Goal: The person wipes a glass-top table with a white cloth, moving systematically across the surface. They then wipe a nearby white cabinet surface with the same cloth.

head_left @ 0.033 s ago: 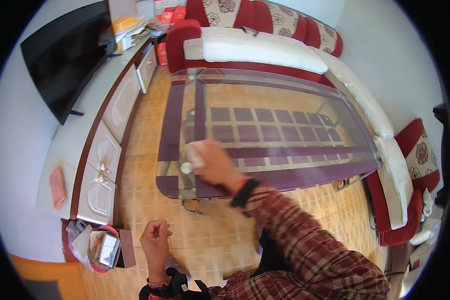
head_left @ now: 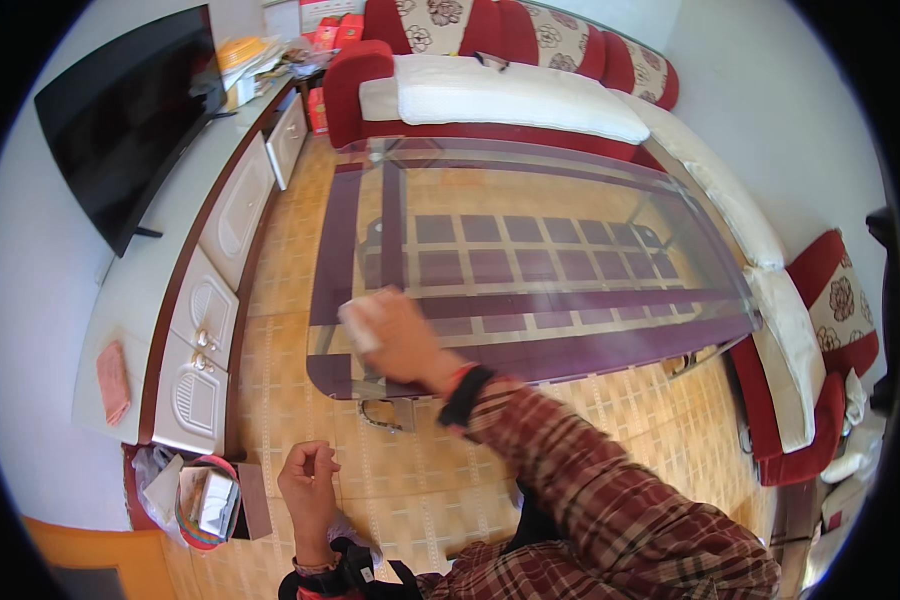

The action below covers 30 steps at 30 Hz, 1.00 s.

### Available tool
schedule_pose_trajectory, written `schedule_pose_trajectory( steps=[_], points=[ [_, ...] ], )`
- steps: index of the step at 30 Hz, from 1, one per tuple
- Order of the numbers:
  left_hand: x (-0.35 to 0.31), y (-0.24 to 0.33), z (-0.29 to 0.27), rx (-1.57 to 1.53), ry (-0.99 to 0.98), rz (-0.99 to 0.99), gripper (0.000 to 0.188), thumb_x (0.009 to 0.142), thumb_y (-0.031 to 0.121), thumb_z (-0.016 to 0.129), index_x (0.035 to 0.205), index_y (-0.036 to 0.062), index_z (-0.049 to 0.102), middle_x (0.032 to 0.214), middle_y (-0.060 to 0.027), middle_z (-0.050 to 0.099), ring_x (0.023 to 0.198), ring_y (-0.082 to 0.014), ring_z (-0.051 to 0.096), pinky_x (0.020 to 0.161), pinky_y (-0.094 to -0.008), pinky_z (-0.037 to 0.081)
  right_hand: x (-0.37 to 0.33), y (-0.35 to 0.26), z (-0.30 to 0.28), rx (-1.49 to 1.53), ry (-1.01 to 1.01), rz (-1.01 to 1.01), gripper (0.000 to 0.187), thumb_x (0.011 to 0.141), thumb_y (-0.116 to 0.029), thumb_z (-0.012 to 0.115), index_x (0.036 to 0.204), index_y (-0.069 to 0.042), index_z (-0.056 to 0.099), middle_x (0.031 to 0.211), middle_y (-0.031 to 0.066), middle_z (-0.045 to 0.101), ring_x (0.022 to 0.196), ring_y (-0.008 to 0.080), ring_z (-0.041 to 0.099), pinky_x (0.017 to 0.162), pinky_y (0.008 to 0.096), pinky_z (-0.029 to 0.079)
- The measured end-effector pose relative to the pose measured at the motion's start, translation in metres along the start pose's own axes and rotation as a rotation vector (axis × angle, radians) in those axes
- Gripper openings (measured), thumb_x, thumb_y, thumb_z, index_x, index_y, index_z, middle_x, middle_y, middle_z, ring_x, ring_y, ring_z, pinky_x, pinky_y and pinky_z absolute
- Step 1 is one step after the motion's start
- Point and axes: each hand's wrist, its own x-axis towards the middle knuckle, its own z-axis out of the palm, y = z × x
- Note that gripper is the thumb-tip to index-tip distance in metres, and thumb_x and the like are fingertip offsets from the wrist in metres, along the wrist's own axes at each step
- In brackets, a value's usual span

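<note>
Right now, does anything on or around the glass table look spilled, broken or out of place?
Nothing stands out. The glass table looks whole and bare, with no spill showing. The right hand presses a white cloth on its near left corner. The left hand hangs loosely closed over the floor, holding nothing visible.

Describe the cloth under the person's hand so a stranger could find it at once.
Start at the long glass coffee table before the red and white sofa. At its near left corner the right hand presses a small white cloth, the only loose item on the glass.
</note>
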Motion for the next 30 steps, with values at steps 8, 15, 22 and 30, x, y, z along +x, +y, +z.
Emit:
schedule_pose_trajectory(
  steps=[8,15,22,30],
  points=[
    [0.013,-0.017,0.013,0.095,-0.032,0.011,0.011,0.096,0.010,0.063,0.093,-0.0007,0.064,0.078,-0.0030,0.064,0.067,-0.0083,0.061,0.063,-0.0234,0.051,-0.054,0.003,-0.069,-0.108,-0.248,0.212,0.063,0.081,-0.030,0.068,0.140,-0.016,0.053,0.136,0.0144,0.053,0.133,0.0381,0.043,0.114,0.0551,0.027],
    [0.011,-0.027,0.019,0.099,-0.067,-0.006,0.012,0.096,0.011,0.063,0.093,-0.0005,0.064,0.080,-0.0033,0.065,0.066,-0.0089,0.062,0.062,-0.0233,0.051,-0.188,0.136,-0.238,-0.503,-0.184,0.645,0.061,0.089,-0.033,0.063,0.145,-0.014,0.047,0.140,0.0163,0.050,0.129,0.0376,0.045,0.109,0.0504,0.035],
    [0.002,-0.021,0.017,0.086,-0.079,0.010,0.012,0.096,0.012,0.063,0.094,0.0005,0.064,0.081,-0.0031,0.066,0.066,-0.0085,0.062,0.061,-0.0226,0.049,-0.252,0.170,-0.284,-0.701,-0.090,1.006,0.060,0.091,-0.033,0.060,0.145,-0.011,0.046,0.146,0.0179,0.043,0.128,0.0403,0.043,0.109,0.0543,0.033],
    [0.000,-0.009,0.016,0.027,-0.126,0.022,0.018,0.098,0.018,0.063,0.097,0.0006,0.064,0.083,-0.0043,0.066,0.068,-0.0084,0.062,0.063,-0.0223,0.048,-0.094,0.017,-0.091,-0.263,-0.072,0.383,0.067,0.080,-0.033,0.070,0.136,-0.003,0.050,0.126,0.0208,0.053,0.122,0.0413,0.045,0.105,0.0522,0.035]
  ],
)
